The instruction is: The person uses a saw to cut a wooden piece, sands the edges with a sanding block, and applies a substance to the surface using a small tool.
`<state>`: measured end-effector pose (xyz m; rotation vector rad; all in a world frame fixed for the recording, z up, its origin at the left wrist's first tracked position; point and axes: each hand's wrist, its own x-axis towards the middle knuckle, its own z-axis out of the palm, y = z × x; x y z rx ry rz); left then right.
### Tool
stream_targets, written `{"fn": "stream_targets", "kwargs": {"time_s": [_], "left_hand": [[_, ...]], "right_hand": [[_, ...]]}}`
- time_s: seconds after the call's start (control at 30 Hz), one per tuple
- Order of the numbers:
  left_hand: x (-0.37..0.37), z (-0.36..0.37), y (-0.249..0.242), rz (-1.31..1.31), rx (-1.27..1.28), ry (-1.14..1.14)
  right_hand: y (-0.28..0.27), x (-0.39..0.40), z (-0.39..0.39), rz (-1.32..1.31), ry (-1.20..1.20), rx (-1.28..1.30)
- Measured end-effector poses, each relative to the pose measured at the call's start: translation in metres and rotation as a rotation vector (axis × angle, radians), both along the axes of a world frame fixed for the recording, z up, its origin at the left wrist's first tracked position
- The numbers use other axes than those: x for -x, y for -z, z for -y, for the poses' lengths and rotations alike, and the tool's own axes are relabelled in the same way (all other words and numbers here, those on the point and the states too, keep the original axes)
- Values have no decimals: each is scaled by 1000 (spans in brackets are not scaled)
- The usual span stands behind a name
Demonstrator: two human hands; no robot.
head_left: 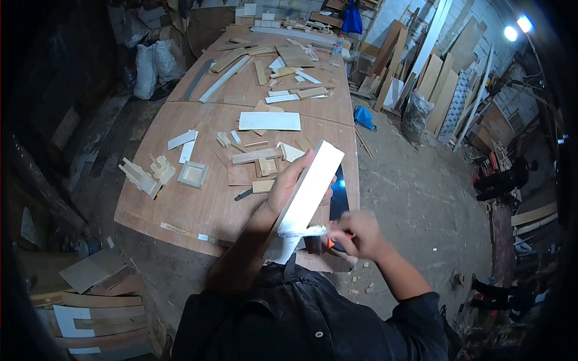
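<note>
A long white rectangular wooden piece (314,180) slants up and away from my body. My left hand (288,185) is wrapped around it from the left and beneath, its fingertips showing at the right edge. Close to the lower end, my right hand (360,233) is closed on a slim white tool (311,231), possibly a brush; its kind is blurred. The tool's tip overlaps the white face of the piece. Under my right hand lies a dark blade (339,195) with an orange and black handle, partly hidden, on the wooden table (174,207).
Left on the table are a small square wooden frame (193,174) and a slotted wooden assembly (147,177). A white panel (269,121) and several offcuts lie farther back. A bottle (337,47) stands near the far right edge. Boards (442,90) lean against the right wall.
</note>
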<state>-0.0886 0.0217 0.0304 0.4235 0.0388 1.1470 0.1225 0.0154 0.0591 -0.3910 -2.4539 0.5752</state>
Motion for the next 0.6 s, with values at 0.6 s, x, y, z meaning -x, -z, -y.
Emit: {"fn": "stream_targets", "kwargs": {"time_s": [0.6], "left_hand": [[3,5,8,-81,35,2]], "right_hand": [[9,-3,-28,-51,186,-176]]}}
